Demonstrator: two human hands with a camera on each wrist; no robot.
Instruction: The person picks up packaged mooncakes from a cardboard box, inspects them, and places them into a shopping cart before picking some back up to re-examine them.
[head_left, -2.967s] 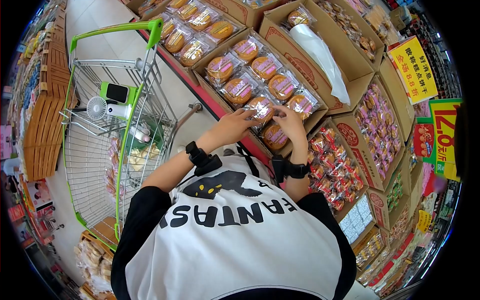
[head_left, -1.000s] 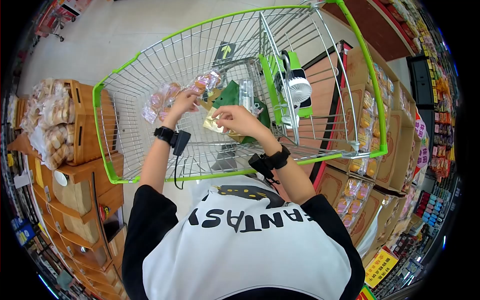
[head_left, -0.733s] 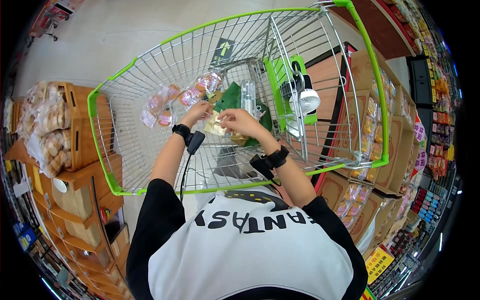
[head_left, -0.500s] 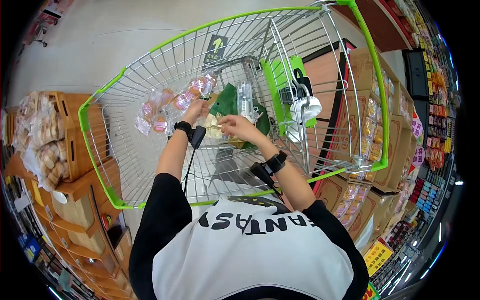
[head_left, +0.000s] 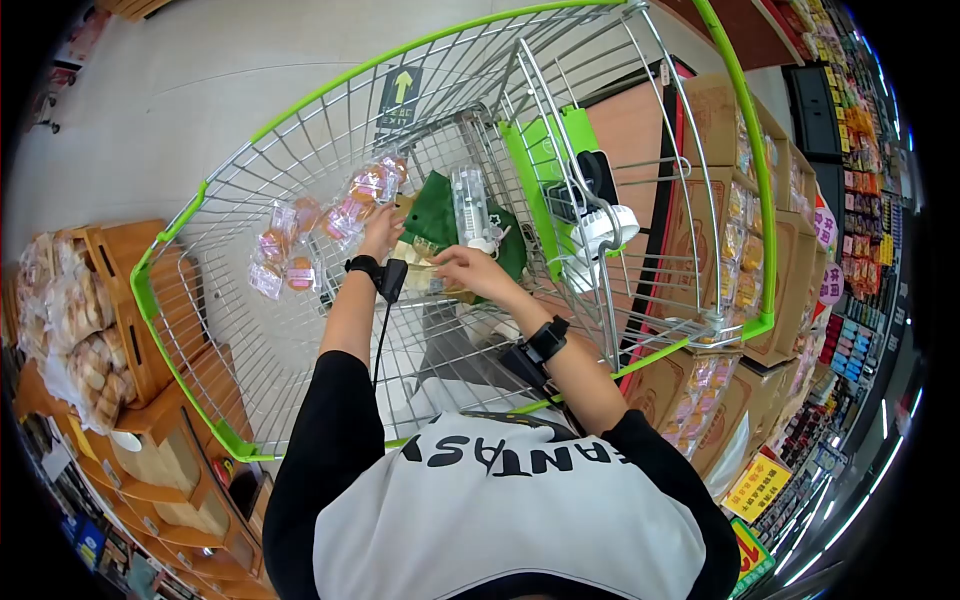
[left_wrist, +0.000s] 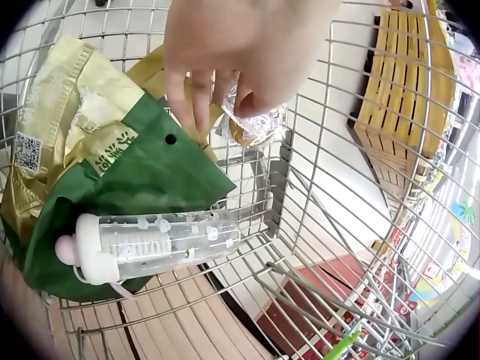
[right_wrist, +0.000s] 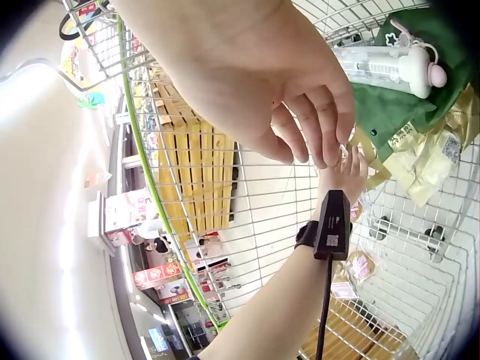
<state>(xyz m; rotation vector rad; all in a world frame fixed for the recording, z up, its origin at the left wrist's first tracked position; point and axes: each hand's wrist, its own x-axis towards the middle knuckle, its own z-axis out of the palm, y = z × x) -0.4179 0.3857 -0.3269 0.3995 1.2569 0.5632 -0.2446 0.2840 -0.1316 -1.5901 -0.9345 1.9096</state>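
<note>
Your left hand (head_left: 382, 232) hangs released, fingers loosely bent, near the packaged cakes (head_left: 372, 184), which lie inside the shopping cart (head_left: 142, 283). Your right hand (head_left: 472, 272) is also relaxed, grasping nothing, above the cart beside a green bag (left_wrist: 150, 165) under a clear bottle (left_wrist: 165, 244).

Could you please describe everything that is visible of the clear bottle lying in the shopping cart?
The bottle has a see-through cylindrical body, apparently plastic, with small pale prints. Its cap is white, topped by a pale pink knob, with a pink strap beside it. It lies on its side inside the cart, its capped end on the green bag. Whether it holds liquid I cannot tell. Neither the left hand nor the right hand appears to touch it.
</note>
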